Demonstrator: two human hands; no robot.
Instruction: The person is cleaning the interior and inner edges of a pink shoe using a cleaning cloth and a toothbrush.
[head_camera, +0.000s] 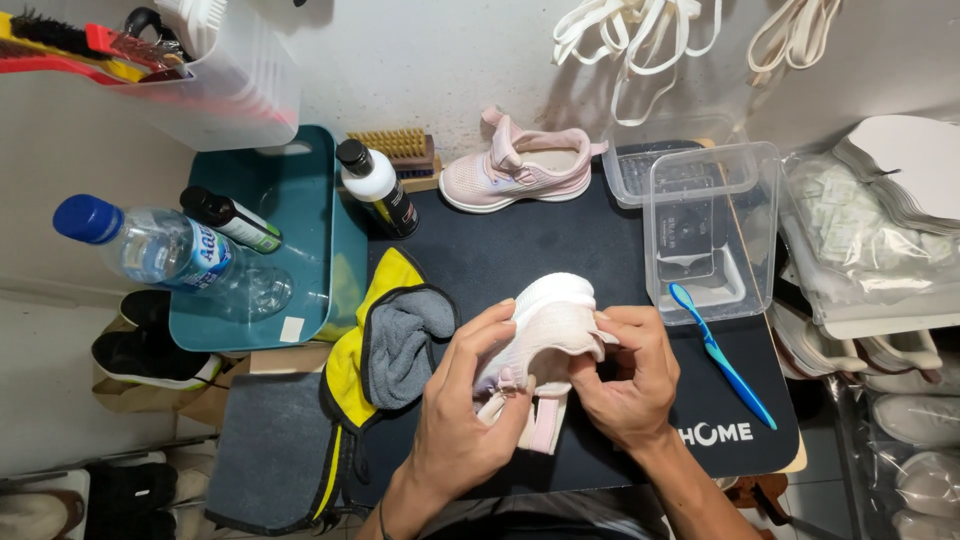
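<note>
Left hand (468, 405) is curling around the near side of a small pink shoe (548, 325), fingers closed on the upper and thumb pressing by the strap. Right hand (628, 375) is gripping the shoe from 3 o'clock, fingertips pinching the tongue or collar edge and pulling it open. The shoe is being held just above the black mat (540, 245), sole end tilted toward 12 o'clock.

Judgement: the grip works best while both hands are sharing the load, the left steadying and the right peeling the fabric gently, so the soft upper is not creasing.

Outward: at 9 o'clock a grey and yellow cloth (395, 345) is lying folded, near the left wrist. At 3 o'clock a blue toothbrush (720, 355) is resting on the mat, just beside a clear plastic tub (760, 180). At 12 o'clock the matching pink shoe (520, 165) is standing apart, with a bristle brush (390, 150) and a white bottle (375, 185) at 11. A water bottle (150, 245) is lying across a teal tray (300, 180) at 10 o'clock.
</note>
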